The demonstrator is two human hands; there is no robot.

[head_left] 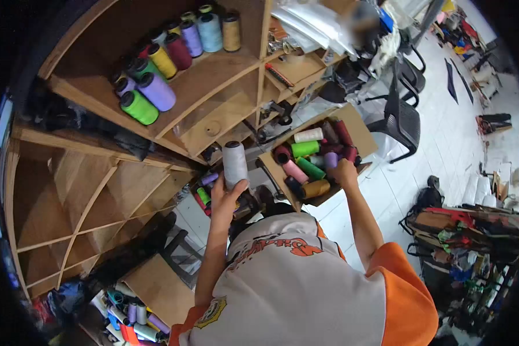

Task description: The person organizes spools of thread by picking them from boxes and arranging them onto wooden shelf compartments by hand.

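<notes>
In my left hand (226, 199) is a pale grey thread spool (234, 164), held upright with fingers wrapped around its lower part. My right hand (345, 172) reaches into a cardboard box (282, 183) of thread spools. Its fingers are curled against a purple thread spool (330, 160), though the fingertips are partly hidden. Around that hand lie a maroon spool (343, 132), a green spool (310, 168), a bright green spool (307, 149), a pink spool (294, 172), a white spool (309, 135) and a brown spool (315, 188).
A wooden shelf (213, 72) holds several upright spools, including a lime green spool (139, 108). Lower cubbies (52, 219) stand at left. More spools lie in another box (155, 288) at bottom left. A black chair (399, 115) stands at right, beyond the box.
</notes>
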